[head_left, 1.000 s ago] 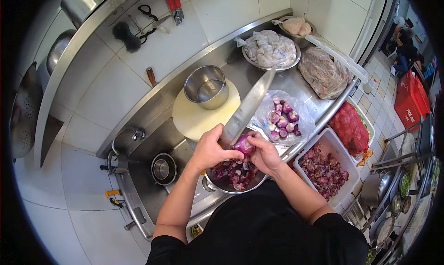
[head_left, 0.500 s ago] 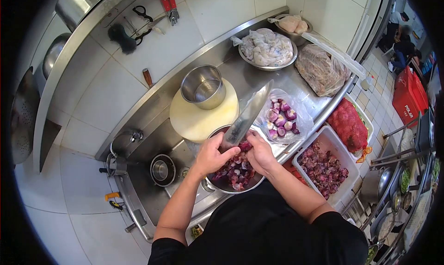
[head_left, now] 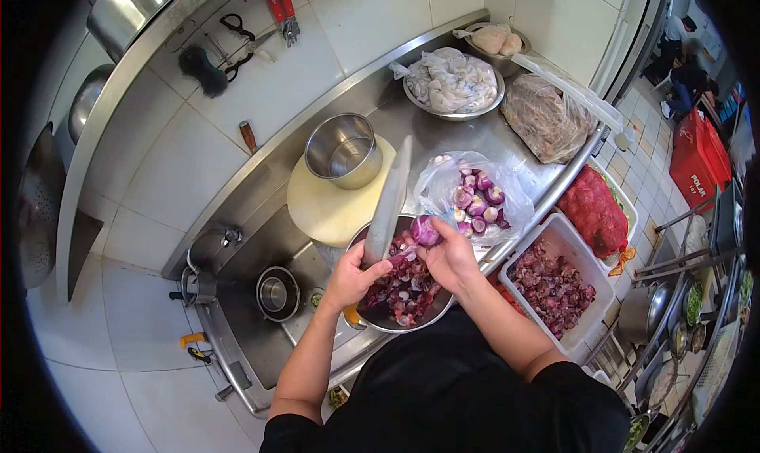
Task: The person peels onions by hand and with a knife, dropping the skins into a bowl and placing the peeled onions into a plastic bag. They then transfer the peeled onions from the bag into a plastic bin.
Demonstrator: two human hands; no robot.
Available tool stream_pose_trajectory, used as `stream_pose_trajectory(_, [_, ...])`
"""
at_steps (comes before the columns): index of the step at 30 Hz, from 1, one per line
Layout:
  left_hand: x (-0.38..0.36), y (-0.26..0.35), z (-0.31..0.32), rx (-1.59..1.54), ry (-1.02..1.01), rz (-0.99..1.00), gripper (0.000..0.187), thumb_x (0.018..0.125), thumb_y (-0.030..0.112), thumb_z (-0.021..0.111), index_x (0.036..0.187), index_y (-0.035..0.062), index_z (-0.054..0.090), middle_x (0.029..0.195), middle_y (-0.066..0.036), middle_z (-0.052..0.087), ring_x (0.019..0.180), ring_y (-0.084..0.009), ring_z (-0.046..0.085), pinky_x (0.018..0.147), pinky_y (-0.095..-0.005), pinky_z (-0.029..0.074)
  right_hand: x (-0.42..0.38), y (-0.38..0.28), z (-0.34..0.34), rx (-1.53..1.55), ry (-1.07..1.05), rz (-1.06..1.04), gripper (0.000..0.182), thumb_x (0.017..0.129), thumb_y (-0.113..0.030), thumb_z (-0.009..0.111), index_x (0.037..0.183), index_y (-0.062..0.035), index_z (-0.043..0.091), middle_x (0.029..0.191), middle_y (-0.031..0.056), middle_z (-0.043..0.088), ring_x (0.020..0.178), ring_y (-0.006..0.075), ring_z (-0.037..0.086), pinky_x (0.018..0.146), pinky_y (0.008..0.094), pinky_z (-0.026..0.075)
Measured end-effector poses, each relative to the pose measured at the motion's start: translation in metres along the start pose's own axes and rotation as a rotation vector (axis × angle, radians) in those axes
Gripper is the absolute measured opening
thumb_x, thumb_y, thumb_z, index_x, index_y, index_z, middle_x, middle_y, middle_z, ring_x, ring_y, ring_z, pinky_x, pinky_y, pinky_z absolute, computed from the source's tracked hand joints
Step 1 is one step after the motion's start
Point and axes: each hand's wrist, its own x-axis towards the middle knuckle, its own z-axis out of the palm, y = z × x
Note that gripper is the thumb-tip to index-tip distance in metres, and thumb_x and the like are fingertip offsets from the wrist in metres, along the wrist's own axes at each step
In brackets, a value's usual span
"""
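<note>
Above a metal bowl [head_left: 434,320] of onion skins and pieces [head_left: 400,296], my left hand [head_left: 354,279] is wrapped round a large knife [head_left: 387,209], its blade pointing up and away. Skin seems to lie between the left thumb and the blade. My right hand [head_left: 451,259] holds a purple onion [head_left: 426,230] by its fingertips, just right of the knife. Behind that hand, a clear plastic bag [head_left: 514,196] holds several peeled onions [head_left: 478,207]. A steel pot [head_left: 343,151] stands on a round white board [head_left: 313,208] to the left.
A sink [head_left: 237,326] with small bowls [head_left: 278,292] lies left. A bin of skins [head_left: 554,295] and a red mesh sack [head_left: 592,213] are right. Bagged food in a bowl [head_left: 451,85] and a wrapped brown bundle [head_left: 548,119] sit behind. People [head_left: 685,65] are in the far background.
The knife has swung left and more upright, away from my right hand. The onion in my right hand now shows clearly, raised above the bowl. The view has shifted slightly.
</note>
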Motion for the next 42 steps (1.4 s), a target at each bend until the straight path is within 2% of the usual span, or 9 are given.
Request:
stream_pose_trajectory(5, [-0.002,-0.022,-0.016,-0.149,0.152,-0.034,0.029,0.088,0.022,0.070,0.106,0.0039,0.057,0.087,0.003,0.060,0.076,-0.0049,0.054,0.069,-0.0218,0.045,-0.005,-0.021,-0.013,0.089,-0.005,0.196,0.029,0.098,-0.027,0.044,0.111,-0.0027,0.055,0.105,0.0145,0.063,0.098,0.0303,0.061,0.090,0.0475,0.048])
stream_pose_trajectory(7, [0.000,-0.021,-0.021,-0.226,0.293,0.046,0.019,0.089,0.017,0.066,0.087,0.0075,0.050,0.072,0.000,0.057,0.059,-0.0078,0.053,0.054,-0.0220,0.042,-0.004,-0.024,-0.027,0.096,-0.044,0.218,0.030,0.098,-0.026,0.043,0.113,-0.0032,0.054,0.105,0.0137,0.062,0.098,0.0288,0.060,0.087,0.0443,0.049])
stream_pose_trajectory(9, [0.000,-0.019,-0.024,-0.262,0.307,0.034,0.020,0.087,0.018,0.069,0.090,0.0072,0.052,0.071,0.000,0.057,0.061,-0.0073,0.053,0.056,-0.0215,0.042,-0.007,-0.023,-0.033,0.082,-0.027,0.214,0.029,0.098,-0.025,0.041,0.113,-0.0039,0.054,0.103,0.0121,0.061,0.092,0.0260,0.059,0.080,0.0392,0.048])
stream_pose_trajectory(15, [0.005,-0.021,-0.016,0.494,0.302,-0.076,0.041,0.080,0.026,0.077,0.106,0.0010,0.059,0.079,-0.004,0.064,0.067,-0.0104,0.055,0.062,-0.0286,0.046,-0.008,-0.011,-0.036,0.082,-0.175,0.195,0.028,0.099,-0.025,0.041,0.117,-0.0073,0.052,0.107,0.0085,0.060,0.080,0.0214,0.054,0.072,0.0341,0.043])
stream_pose_trajectory(19, [0.003,-0.016,0.010,0.429,0.318,-0.097,0.040,0.080,0.019,0.077,0.109,0.0006,0.056,0.093,-0.005,0.066,0.084,-0.0108,0.061,0.076,-0.0295,0.050,-0.010,-0.003,-0.035,0.144,-0.298,0.158,0.031,0.099,-0.025,0.042,0.126,-0.0102,0.047,0.115,0.0093,0.059,0.079,0.0231,0.053,0.073,0.0357,0.044])
stream_pose_trajectory(20, [0.004,-0.018,0.016,0.191,0.253,-0.092,0.047,0.080,0.016,0.077,0.117,0.0011,0.053,0.104,-0.006,0.065,0.095,-0.0130,0.061,0.086,-0.0308,0.049,-0.010,-0.001,-0.034,0.172,-0.339,0.151,0.033,0.099,-0.026,0.042,0.128,-0.0110,0.046,0.117,0.0099,0.058,0.080,0.0242,0.054,0.074,0.0366,0.044])
stream_pose_trajectory(23, [0.007,-0.017,0.032,-0.168,0.183,-0.040,0.048,0.076,0.020,0.082,0.111,0.0020,0.055,0.105,-0.006,0.063,0.094,-0.0136,0.060,0.084,-0.0312,0.050,-0.017,-0.001,-0.018,0.211,-0.345,0.184,0.036,0.097,-0.027,0.047,0.129,-0.0111,0.045,0.121,0.0115,0.057,0.084,0.0272,0.056,0.079,0.0384,0.046])
stream_pose_trajectory(28, [0.010,0.000,0.039,-0.219,0.037,-0.065,0.064,0.079,0.022,0.080,0.129,0.0007,0.047,0.118,-0.006,0.058,0.106,-0.0127,0.057,0.095,-0.0302,0.045,-0.018,0.007,-0.017,0.223,-0.391,0.153,0.040,0.091,-0.027,0.060,0.125,-0.0126,0.045,0.121,0.0113,0.056,0.110,0.0254,0.054,0.089,0.0396,0.045])
stream_pose_trajectory(42, [0.006,-0.007,0.034,-0.165,0.076,-0.006,0.038,0.088,0.021,0.069,0.118,0.0016,0.055,0.104,-0.002,0.061,0.094,-0.0081,0.056,0.085,-0.0257,0.046,-0.020,0.002,-0.014,-0.156,-0.444,-0.053,0.046,0.089,-0.018,0.066,0.127,-0.0080,0.042,0.117,0.0062,0.053,0.108,0.0171,0.053,0.094,0.0325,0.043])
